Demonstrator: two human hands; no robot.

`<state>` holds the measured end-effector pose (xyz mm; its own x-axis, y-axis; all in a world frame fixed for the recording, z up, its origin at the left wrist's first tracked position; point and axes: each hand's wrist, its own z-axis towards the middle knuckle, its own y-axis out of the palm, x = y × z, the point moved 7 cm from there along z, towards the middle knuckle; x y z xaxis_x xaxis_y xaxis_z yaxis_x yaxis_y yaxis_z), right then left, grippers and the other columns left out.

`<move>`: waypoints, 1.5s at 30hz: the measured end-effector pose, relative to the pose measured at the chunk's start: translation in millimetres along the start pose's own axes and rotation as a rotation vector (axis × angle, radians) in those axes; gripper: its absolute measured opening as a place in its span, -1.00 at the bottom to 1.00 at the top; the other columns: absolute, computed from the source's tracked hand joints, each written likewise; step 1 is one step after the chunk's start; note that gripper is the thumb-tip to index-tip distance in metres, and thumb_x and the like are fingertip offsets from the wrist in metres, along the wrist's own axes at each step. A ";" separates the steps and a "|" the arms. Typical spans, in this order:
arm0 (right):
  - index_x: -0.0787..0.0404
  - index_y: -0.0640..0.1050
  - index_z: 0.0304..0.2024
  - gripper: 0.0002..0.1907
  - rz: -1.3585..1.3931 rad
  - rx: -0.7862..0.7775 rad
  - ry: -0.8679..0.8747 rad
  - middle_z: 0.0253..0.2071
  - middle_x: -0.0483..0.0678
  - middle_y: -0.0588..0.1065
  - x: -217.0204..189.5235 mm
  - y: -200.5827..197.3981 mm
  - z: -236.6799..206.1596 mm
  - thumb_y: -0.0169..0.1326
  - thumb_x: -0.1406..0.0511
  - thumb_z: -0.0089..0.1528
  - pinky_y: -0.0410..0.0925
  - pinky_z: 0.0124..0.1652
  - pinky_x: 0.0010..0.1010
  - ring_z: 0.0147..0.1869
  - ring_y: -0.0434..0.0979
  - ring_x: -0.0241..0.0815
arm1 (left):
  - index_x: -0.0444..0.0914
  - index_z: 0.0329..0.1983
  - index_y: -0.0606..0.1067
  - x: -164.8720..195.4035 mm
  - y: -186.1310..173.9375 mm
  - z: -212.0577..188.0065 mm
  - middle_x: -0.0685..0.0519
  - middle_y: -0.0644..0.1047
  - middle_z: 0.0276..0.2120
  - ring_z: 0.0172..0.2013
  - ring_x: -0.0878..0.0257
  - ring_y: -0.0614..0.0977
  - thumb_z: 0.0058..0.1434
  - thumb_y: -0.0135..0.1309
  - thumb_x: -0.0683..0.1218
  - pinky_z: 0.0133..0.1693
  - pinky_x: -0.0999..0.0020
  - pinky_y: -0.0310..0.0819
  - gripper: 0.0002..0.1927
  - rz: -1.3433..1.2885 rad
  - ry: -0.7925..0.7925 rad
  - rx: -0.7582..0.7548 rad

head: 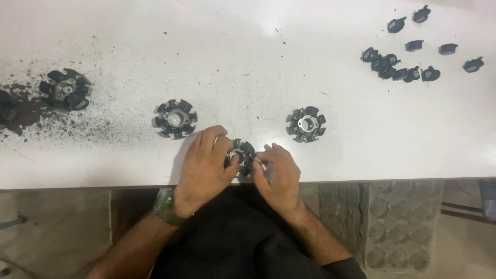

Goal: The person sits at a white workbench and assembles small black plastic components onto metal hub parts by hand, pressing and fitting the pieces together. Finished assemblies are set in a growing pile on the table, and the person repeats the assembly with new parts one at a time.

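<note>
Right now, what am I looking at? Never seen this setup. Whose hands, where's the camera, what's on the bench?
One view, from a camera worn on the person's head, looking down at a white table. The left hand and right hand both grip a black ring-shaped part with radial teeth at the table's near edge. The left wrist wears a green watch. Three similar rings lie apart: one right, one left, one far left amid dark debris. Small black pieces are scattered top right.
</note>
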<state>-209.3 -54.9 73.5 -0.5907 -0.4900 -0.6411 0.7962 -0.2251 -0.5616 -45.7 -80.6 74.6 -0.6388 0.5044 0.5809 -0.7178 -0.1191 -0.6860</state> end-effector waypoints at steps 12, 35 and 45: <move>0.26 0.51 -0.18 -0.80 -0.048 -0.026 0.015 -0.27 0.01 0.53 14.6 2.7 2.3 0.23 0.47 0.18 0.41 0.21 -0.03 -0.13 0.56 0.09 | -0.33 -0.19 0.52 5.4 9.0 17.2 -0.09 0.50 -0.08 -0.11 0.03 0.55 0.08 0.21 -0.12 -0.10 0.08 0.45 -0.74 0.151 0.048 -0.102; 0.21 0.51 -0.14 -0.75 0.016 -0.109 -0.048 -0.17 -0.05 0.51 22.6 2.5 0.1 0.23 0.45 0.15 0.19 0.38 0.16 0.12 0.53 0.02 | -0.31 -0.11 0.56 -1.5 23.8 14.2 -0.09 0.56 0.04 -0.10 -0.01 0.65 0.27 0.09 -0.13 -0.17 0.16 0.59 -0.81 0.013 -0.013 -0.230; 0.20 0.52 -0.14 -0.75 -0.031 -0.151 -0.058 -0.18 -0.04 0.51 20.6 14.7 -1.0 0.24 0.45 0.14 0.14 0.40 0.18 0.14 0.52 0.01 | -0.33 -0.18 0.53 -7.3 21.8 5.2 -0.07 0.57 -0.02 -0.13 -0.03 0.64 0.23 0.12 -0.17 -0.16 0.13 0.58 -0.86 -0.051 -0.071 -0.177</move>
<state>-209.9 -67.5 51.6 -0.6026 -0.5336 -0.5934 0.7464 -0.1137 -0.6557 -58.1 -91.3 57.7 -0.6251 0.4435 0.6423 -0.6940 0.0608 -0.7174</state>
